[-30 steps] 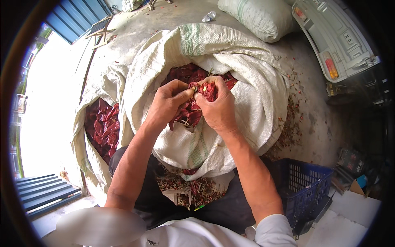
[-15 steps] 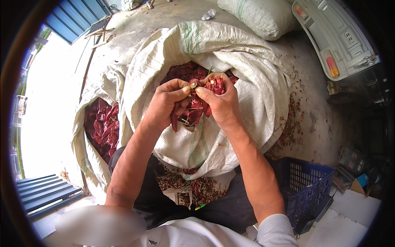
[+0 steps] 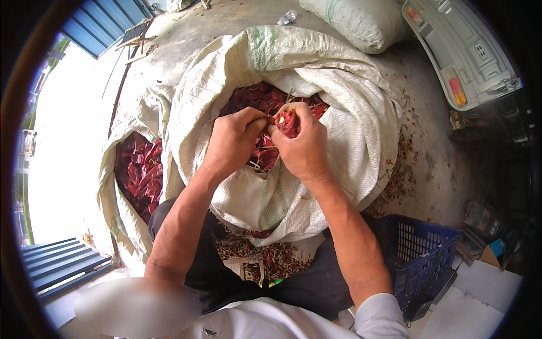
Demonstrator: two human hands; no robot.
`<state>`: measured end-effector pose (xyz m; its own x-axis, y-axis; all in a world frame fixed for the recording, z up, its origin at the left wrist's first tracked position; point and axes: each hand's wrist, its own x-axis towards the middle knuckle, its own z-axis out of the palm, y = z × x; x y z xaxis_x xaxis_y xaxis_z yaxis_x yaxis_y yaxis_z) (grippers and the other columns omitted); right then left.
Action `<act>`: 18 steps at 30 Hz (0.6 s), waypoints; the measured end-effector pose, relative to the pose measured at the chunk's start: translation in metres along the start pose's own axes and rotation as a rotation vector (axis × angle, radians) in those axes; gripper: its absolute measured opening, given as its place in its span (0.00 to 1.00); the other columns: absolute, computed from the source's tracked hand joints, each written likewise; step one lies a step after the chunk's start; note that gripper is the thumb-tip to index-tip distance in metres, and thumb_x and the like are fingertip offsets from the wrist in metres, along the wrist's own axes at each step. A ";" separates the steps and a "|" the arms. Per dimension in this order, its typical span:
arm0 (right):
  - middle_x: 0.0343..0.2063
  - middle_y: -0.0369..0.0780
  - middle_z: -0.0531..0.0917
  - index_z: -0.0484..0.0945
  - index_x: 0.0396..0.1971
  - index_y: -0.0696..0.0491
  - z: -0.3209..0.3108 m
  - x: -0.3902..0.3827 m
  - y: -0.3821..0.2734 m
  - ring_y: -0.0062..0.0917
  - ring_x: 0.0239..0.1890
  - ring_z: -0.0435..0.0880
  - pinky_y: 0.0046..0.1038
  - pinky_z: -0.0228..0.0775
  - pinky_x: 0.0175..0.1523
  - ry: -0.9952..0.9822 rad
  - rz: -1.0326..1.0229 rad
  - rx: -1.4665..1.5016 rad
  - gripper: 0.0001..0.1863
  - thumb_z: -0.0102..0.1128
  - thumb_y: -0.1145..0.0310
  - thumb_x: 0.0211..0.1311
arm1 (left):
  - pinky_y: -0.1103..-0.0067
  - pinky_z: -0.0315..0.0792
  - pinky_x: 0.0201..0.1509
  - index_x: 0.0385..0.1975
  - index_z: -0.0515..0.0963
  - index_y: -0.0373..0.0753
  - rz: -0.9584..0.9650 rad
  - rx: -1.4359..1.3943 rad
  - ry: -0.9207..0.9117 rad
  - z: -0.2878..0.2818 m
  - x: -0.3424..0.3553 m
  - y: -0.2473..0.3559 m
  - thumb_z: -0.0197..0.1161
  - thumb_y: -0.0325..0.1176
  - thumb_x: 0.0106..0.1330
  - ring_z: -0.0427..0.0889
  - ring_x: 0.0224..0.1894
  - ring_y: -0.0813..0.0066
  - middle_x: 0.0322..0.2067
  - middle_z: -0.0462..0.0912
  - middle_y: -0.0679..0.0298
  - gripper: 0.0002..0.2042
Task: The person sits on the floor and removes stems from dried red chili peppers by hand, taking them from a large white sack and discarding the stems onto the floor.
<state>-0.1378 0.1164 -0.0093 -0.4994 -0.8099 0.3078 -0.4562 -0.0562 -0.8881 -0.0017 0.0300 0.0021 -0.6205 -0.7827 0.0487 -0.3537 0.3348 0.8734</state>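
Note:
My left hand (image 3: 234, 141) and my right hand (image 3: 305, 144) meet over the open mouth of a big white woven sack (image 3: 344, 130) full of dried red chillies (image 3: 257, 99). My right hand is closed around one dried red chilli (image 3: 288, 121). The fingertips of my left hand pinch the end of that same chilli, where its stem sits. Both hands hover just above the chilli pile.
A second white sack (image 3: 121, 209) with dried red chillies (image 3: 138, 172) lies open at the left. Stems and scraps (image 3: 265, 257) lie between my legs. A blue plastic crate (image 3: 420, 254) stands at the right, a stuffed sack (image 3: 355, 22) at the top, a white vehicle's rear (image 3: 468, 51) beyond.
Both hands have stayed over the sack mouth, drawing slightly closer together and working the chilli between the fingertips; the chilli now sits deeper in my right fist.

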 end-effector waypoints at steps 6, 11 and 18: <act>0.30 0.41 0.84 0.76 0.39 0.57 -0.007 0.002 0.005 0.25 0.33 0.85 0.29 0.78 0.41 -0.053 0.227 0.399 0.15 0.70 0.71 0.53 | 0.88 0.62 0.23 0.44 0.80 0.35 -0.285 -0.521 -0.141 -0.009 0.004 -0.003 0.58 0.31 0.74 0.67 0.19 0.90 0.21 0.74 0.73 0.07; 0.31 0.39 0.83 0.76 0.39 0.57 -0.010 0.003 0.000 0.22 0.33 0.83 0.26 0.77 0.43 -0.066 0.201 0.339 0.14 0.69 0.72 0.54 | 0.87 0.63 0.24 0.43 0.80 0.34 -0.244 -0.395 -0.134 -0.008 0.005 -0.001 0.59 0.31 0.73 0.68 0.21 0.89 0.22 0.75 0.73 0.08; 0.33 0.36 0.82 0.76 0.39 0.58 -0.010 0.003 0.010 0.19 0.35 0.80 0.24 0.75 0.44 -0.111 0.297 0.505 0.14 0.68 0.72 0.53 | 0.84 0.70 0.31 0.41 0.82 0.32 -0.216 -0.313 -0.148 -0.012 0.007 -0.005 0.61 0.31 0.70 0.74 0.27 0.87 0.26 0.80 0.71 0.09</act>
<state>-0.1515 0.1191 -0.0133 -0.4593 -0.8883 0.0076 0.1121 -0.0665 -0.9915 0.0041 0.0169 0.0033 -0.6576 -0.7257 -0.2025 -0.2711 -0.0228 0.9623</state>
